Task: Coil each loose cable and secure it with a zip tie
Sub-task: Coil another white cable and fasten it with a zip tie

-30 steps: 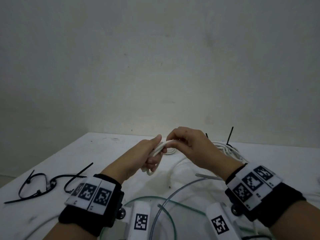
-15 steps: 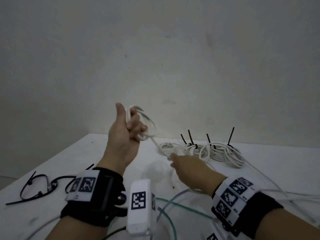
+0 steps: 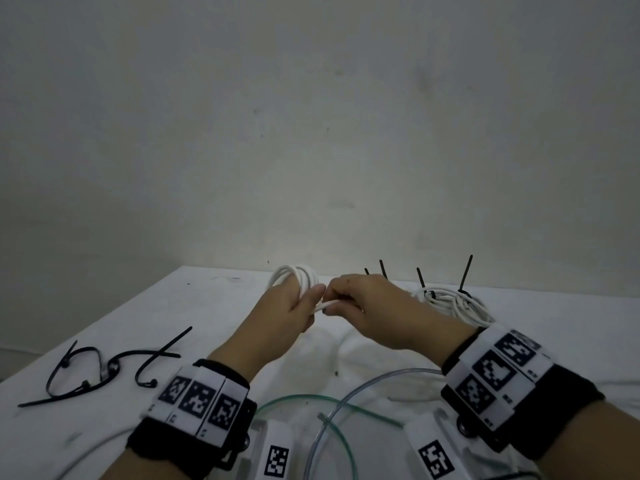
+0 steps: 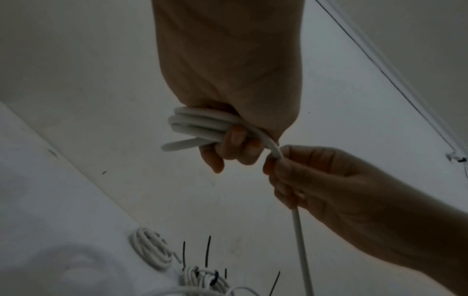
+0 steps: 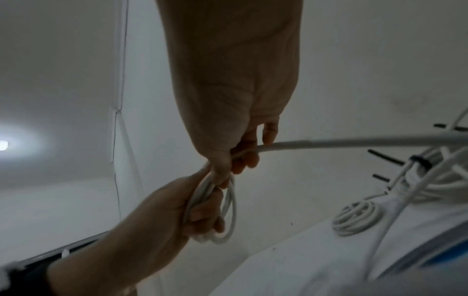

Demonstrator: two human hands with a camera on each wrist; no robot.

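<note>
My left hand (image 3: 294,313) grips a small coil of white cable (image 3: 298,277) above the middle of the white table (image 3: 173,317); the loops (image 4: 197,124) wrap round its curled fingers. My right hand (image 3: 360,303) meets it from the right and pinches the free run of the same cable (image 4: 277,152) (image 5: 329,143), which hangs down towards the table. Loose black zip ties (image 3: 104,368) lie at the near left.
Finished white coils (image 3: 453,303) with black tie tails upright sit at the back right, one more coil (image 5: 354,218) nearer the middle. A green wire (image 3: 311,400) and a clear tube (image 3: 346,403) loop near my wrists. A plain wall rises behind.
My left hand came down from its raised position with the coil. My right hand rose from the table and closed in on the left, laying the cable against the coil.
</note>
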